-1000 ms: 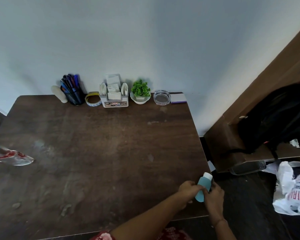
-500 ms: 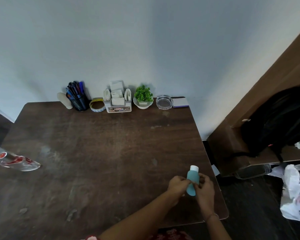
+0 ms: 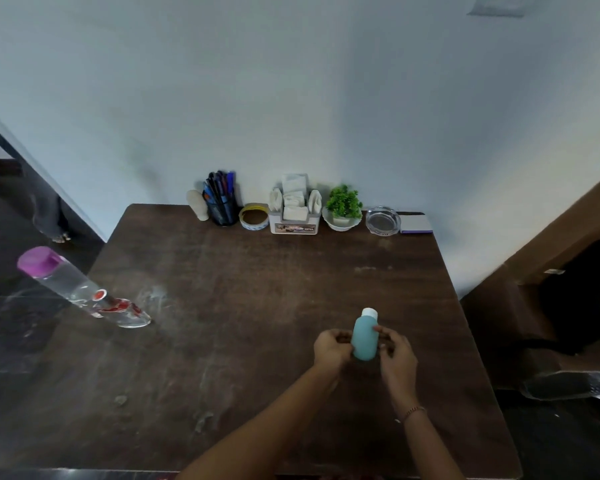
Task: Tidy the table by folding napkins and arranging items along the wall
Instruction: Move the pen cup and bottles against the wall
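Dark wooden table (image 3: 257, 306): small teal plastic bottle with white cap (image 3: 364, 337) upright at its near right, left hand (image 3: 331, 349) and right hand (image 3: 397, 355) clasping its sides. Likely light, smooth, rigid; grip mid-body.

Noted both forearms bare, angled in from the lower edge and converging forward. Found left hand (image 3: 333, 348) curled against left side of a small bottle (image 3: 365, 337), right hand (image 3: 397, 355) gripping its right side, thumb tip on its front. Logged bottle held upright between them, thin bracelet (image 3: 413, 410) on right wrist.
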### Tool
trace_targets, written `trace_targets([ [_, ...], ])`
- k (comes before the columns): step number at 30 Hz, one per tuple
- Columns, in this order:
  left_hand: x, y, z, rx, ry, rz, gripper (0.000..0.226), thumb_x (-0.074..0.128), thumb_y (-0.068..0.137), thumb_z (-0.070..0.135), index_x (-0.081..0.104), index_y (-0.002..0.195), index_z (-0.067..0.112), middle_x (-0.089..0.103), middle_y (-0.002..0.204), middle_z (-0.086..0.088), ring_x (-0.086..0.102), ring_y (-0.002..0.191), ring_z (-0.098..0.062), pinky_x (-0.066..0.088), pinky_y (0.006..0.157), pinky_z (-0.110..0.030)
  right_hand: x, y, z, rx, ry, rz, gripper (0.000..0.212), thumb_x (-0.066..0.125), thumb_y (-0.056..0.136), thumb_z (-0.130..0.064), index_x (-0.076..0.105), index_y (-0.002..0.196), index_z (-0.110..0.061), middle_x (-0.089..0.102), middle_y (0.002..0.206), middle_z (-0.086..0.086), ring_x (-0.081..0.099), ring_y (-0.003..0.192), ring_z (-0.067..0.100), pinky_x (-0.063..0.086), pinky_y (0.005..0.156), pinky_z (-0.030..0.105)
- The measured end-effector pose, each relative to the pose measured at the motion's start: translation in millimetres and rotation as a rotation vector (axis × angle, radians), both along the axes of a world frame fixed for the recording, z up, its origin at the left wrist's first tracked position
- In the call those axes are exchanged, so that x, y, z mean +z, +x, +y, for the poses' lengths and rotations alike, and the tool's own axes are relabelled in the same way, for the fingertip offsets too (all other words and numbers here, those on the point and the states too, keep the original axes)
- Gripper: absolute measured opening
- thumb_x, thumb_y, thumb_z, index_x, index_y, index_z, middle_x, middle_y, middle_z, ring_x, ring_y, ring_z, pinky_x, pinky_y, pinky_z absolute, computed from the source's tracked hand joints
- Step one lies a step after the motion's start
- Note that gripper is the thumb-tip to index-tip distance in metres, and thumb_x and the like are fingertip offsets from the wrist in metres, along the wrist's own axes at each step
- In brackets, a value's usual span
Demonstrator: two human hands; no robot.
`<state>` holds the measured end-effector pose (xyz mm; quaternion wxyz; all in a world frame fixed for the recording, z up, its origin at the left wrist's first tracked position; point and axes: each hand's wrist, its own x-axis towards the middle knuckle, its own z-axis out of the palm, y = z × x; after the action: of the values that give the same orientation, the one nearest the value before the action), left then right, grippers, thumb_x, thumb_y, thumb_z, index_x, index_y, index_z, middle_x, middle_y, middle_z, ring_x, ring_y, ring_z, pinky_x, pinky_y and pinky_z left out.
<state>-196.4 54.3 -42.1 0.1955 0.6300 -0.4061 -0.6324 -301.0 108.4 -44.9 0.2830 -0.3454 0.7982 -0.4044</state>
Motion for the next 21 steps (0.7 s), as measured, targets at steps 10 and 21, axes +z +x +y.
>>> trace_targets([
  [10, 17, 94, -63, 0.265, -0.032, 0.106, 0.017, 0.061, 0.085, 0.001, 0.066, 0.100, -0.003, 0.069, 0.089, -0.014, 0.068, 0.086, -0.027, 0.057, 0.082, -0.037, 12, 90, -62, 0.328, -0.060, 0.189, 0.049, 0.060, 0.078, 0.001, 0.059, 0.122, -0.022, 0.058, 0.115, -0.003, 0.056, 0.105, 0.015, 0.044, 0.087, 0.024],
  [21, 68, 209, -177, 0.427, -0.150, 0.021, 0.025, 0.062, 0.090, 0.017, 0.066, 0.108, 0.000, 0.068, 0.099, -0.014, 0.066, 0.083, -0.022, 0.055, 0.070, -0.027, 62, 198, -200, 0.693, -0.213, 0.425, 0.020, 0.062, 0.082, -0.010, 0.060, 0.102, -0.008, 0.056, 0.107, 0.010, 0.055, 0.096, 0.022, 0.044, 0.078, 0.030],
])
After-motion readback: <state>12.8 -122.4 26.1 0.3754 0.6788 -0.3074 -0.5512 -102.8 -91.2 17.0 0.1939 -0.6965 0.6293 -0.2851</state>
